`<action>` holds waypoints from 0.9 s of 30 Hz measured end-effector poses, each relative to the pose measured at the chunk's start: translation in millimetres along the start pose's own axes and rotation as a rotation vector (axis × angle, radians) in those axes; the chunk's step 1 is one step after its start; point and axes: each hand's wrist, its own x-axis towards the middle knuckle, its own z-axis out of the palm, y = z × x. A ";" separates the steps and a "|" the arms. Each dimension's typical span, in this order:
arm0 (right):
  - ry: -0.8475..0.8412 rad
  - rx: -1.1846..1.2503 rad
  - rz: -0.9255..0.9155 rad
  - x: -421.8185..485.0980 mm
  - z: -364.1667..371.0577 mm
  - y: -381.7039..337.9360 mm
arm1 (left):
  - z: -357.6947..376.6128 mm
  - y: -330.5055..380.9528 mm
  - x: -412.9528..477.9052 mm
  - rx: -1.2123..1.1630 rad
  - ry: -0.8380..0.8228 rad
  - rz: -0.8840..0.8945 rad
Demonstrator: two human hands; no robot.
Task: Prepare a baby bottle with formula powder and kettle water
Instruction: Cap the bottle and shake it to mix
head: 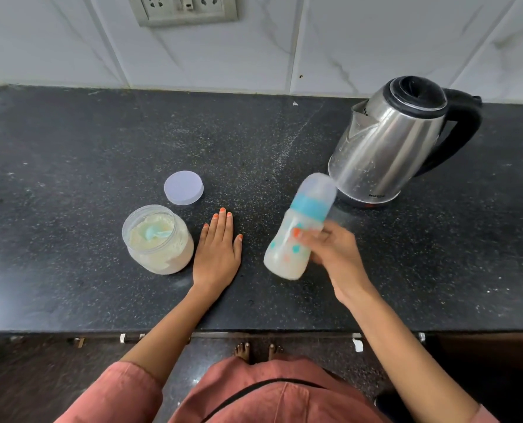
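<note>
Black counter, blurred baby bottle in right hand, scoop half-buried

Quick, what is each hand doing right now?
Left hand: open, resting flat on the counter.
Right hand: closed around the baby bottle, holding it tilted.

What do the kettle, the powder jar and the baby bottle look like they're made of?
Kettle: brushed steel, judging by its streaky reflections; black lid and handle look plastic. Powder jar: clear, probably plastic; the powder shows through. Baby bottle: translucent, likely plastic, with a blue collar.
</note>
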 end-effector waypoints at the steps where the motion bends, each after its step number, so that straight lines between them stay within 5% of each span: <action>1: 0.078 0.104 0.011 5.0 -1.5 -3.3 | -0.1 0.1 0.1 -0.006 0.000 0.001; 4: 0.162 0.234 0.020 11.2 -0.1 -5.2 | -0.2 0.4 0.3 -0.010 -0.009 -0.001; 9: -0.130 -0.100 0.029 -5.8 4.7 0.3 | -0.7 0.2 0.9 0.003 -0.012 -0.005; 15: 0.153 0.246 0.003 14.4 -1.0 -8.9 | -1.7 1.1 -0.3 -0.024 -0.010 0.001; 20: -0.144 -0.082 0.035 -5.8 3.1 1.0 | -0.4 -0.1 1.1 0.004 -0.014 -0.003; 27: 0.155 0.234 -0.043 17.2 -5.3 -14.9 | 0.2 0.3 0.1 -0.006 -0.007 0.000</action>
